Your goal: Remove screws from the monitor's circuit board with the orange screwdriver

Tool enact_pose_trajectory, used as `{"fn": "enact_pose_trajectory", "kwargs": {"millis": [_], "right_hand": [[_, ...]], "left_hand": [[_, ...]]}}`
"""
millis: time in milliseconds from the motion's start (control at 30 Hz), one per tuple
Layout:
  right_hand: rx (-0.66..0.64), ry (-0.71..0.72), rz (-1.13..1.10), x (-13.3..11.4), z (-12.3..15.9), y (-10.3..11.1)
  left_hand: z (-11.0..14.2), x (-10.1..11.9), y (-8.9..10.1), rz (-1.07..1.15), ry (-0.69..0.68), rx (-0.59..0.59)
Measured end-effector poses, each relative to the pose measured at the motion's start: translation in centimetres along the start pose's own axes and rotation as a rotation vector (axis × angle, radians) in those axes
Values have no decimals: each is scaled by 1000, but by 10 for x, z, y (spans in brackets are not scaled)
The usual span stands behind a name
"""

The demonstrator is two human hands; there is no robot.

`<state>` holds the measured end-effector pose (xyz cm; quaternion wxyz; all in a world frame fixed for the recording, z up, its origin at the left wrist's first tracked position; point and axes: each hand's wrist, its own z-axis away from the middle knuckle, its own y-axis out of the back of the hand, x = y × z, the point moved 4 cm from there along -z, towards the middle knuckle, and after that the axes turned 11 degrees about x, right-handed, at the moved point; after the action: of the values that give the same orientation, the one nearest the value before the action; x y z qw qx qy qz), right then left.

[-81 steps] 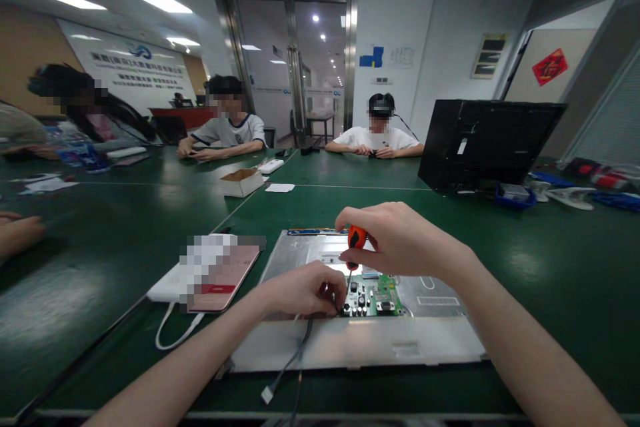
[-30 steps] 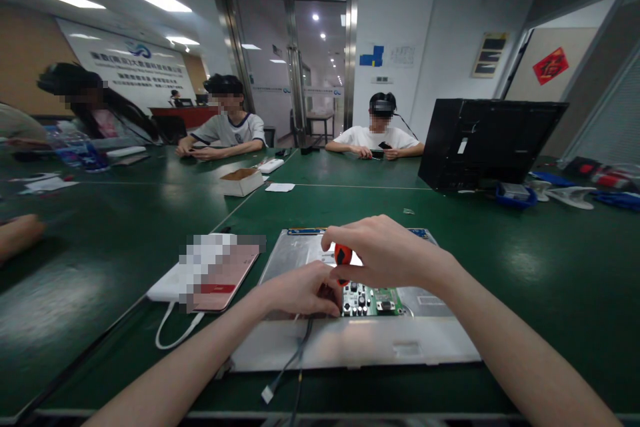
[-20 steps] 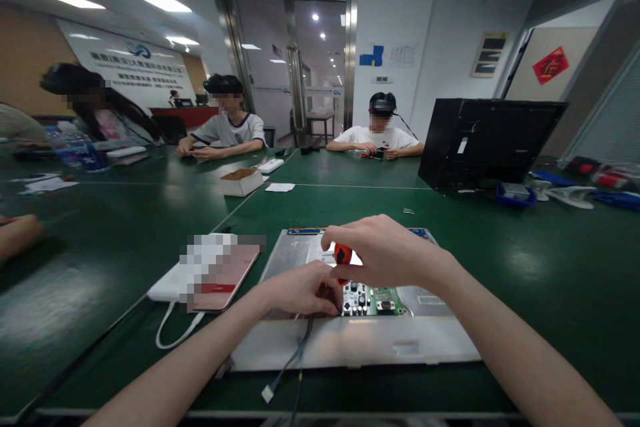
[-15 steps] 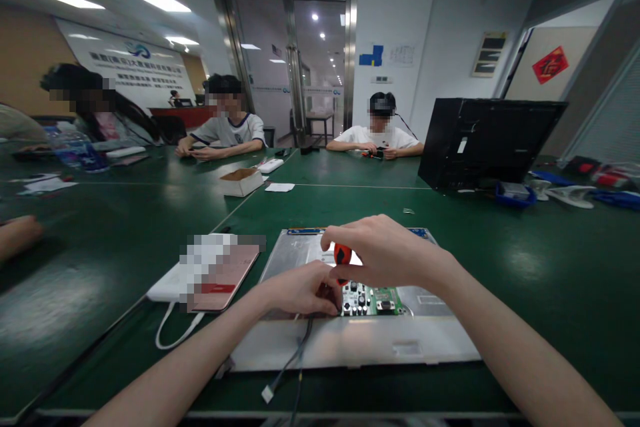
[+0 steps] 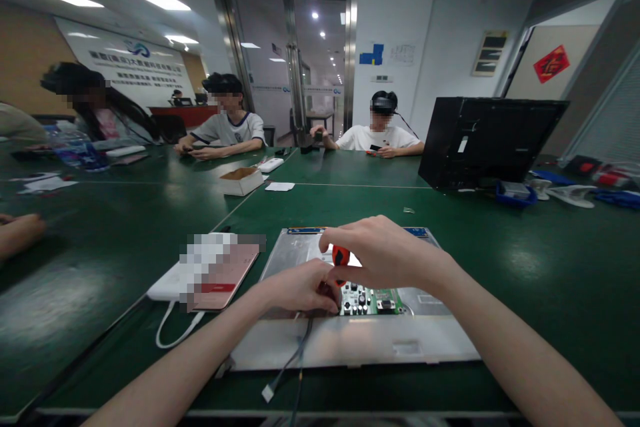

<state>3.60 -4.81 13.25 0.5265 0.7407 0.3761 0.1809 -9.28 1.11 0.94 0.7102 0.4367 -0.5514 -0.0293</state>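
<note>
A silver display panel (image 5: 350,343) lies back-up on the green table in front of me, with a small green circuit board (image 5: 373,299) on it. My right hand (image 5: 383,253) is closed around an orange-handled screwdriver (image 5: 341,256), held upright over the board's left end. My left hand (image 5: 300,287) rests curled on the panel just left of the board, fingertips pinched at the screwdriver's tip; what they hold is hidden. A grey cable (image 5: 293,363) runs from under that hand off the panel's near edge.
A white power bank with a pink phone (image 5: 215,272) and a white cord lies left of the panel. A black monitor (image 5: 487,140) stands at the back right, a small cardboard box (image 5: 241,181) further back. Several other people sit around the table.
My right hand has come lower and to the left with the screwdriver, closing in on my left hand. A person at the far end has reached an arm out.
</note>
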Motion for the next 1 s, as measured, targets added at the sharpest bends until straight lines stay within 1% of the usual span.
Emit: {"fn": "enact_pose_trajectory", "kwargs": {"millis": [267, 567, 700, 800, 900, 1000], "right_hand": [[-3, -1, 3, -1, 0, 0], [-8, 3, 16, -1, -1, -2], [-19, -3, 21, -1, -1, -1], [-3, 0, 46, 0, -1, -2], [14, 4, 68, 2, 0, -3], [5, 2, 42, 2, 1, -3]], "left_hand": [[1, -1, 0, -37, 7, 14], [3, -3, 0, -47, 64, 16], [3, -2, 0, -50, 47, 21], [3, -1, 0, -29, 27, 20], [3, -1, 0, 12, 29, -1], [2, -1, 0, 9, 39, -8]]}}
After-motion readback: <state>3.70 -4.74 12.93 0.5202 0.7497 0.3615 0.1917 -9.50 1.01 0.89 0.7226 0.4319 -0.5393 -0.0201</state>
